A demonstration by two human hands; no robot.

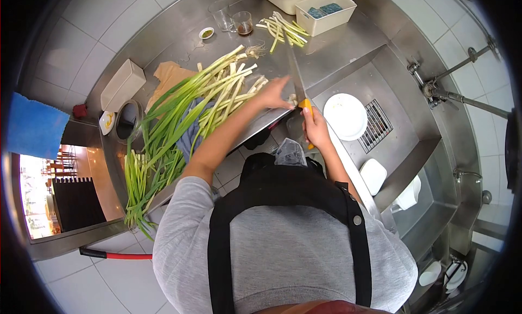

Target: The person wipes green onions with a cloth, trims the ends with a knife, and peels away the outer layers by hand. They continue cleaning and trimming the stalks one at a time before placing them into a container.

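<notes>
My right hand [317, 128] is wrapped round the yellow handle of a long knife [296, 77], whose blade points away from me over the steel counter. To the left of the blade, my left hand [275, 93] has its fingers stretched out and apart, close to the knife and the pale ends of the spring onions [204, 110]. These lie in a large heap, white ends towards the back and green leaves hanging at the front left. A smaller bunch of trimmed stalks [283, 32] lies past the knife tip. Root trimmings [255, 51] sit beside the heap.
The sink [402, 96] on the right holds a white plate [346, 116] near a drain grate [375, 126]. Two glasses [242, 23] and a small dish [206, 33] stand behind the heap. A cream container [326, 20] is at the back; a blue-grey cloth [191, 126] lies under the leaves.
</notes>
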